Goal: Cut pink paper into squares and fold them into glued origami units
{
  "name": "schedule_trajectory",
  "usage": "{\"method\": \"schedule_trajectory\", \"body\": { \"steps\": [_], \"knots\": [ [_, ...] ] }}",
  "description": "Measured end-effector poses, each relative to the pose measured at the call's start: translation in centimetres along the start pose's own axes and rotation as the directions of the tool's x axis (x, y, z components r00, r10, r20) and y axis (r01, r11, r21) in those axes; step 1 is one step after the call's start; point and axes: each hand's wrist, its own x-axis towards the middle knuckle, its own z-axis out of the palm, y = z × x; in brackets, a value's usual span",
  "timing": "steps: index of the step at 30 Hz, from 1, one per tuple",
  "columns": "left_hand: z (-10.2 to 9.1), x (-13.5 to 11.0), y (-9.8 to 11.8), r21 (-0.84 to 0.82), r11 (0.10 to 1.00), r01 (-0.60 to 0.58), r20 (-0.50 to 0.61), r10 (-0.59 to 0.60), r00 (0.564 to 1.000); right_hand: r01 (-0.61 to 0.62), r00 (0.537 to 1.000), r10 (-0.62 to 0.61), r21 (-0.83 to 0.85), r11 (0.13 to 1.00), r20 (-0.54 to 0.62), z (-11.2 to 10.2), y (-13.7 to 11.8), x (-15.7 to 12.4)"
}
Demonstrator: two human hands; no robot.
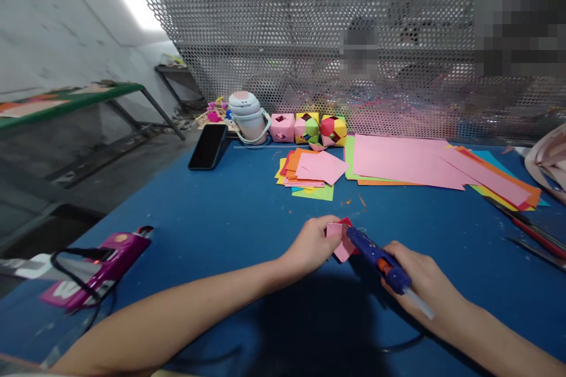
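Note:
My left hand (309,244) pinches a small folded pink and red paper piece (339,242) just above the blue table (212,218). My right hand (420,280) grips a blue glue gun (380,259) with an orange trigger. The gun's nozzle touches the paper piece, and a clear glue stick pokes out of the gun's back end. Both hands sit near the middle front of the table.
A stack of small coloured paper squares (312,171) and large coloured sheets (424,165) lie further back. Three paper cubes (307,127), a white bottle (247,116) and a black phone (209,146) stand by the mesh wall. A magenta device (106,262) with cable lies left; tools (530,232) lie right.

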Motion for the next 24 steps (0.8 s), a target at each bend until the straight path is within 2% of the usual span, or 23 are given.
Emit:
{"method": "schedule_trajectory", "body": {
  "steps": [4, 10, 24],
  "knots": [
    [0.07, -0.02, 0.11, -0.009, 1.0, -0.015, -0.016, 0.015, 1.0, 0.01, 1.0, -0.01, -0.014, 1.0, -0.017, -0.14, -0.17, 0.06],
    [0.07, -0.15, 0.5, -0.063, 0.995, 0.073, -0.02, -0.074, 0.997, -0.036, 0.999, 0.036, -0.026, 0.999, -0.006, -0.51, -0.14, -0.25],
    [0.06, -0.21, 0.76, -0.082, 0.989, 0.121, -0.012, -0.122, 0.992, -0.051, 0.999, 0.05, -0.043, 0.998, -0.015, -0.64, -0.26, -0.03]
  ]
}}
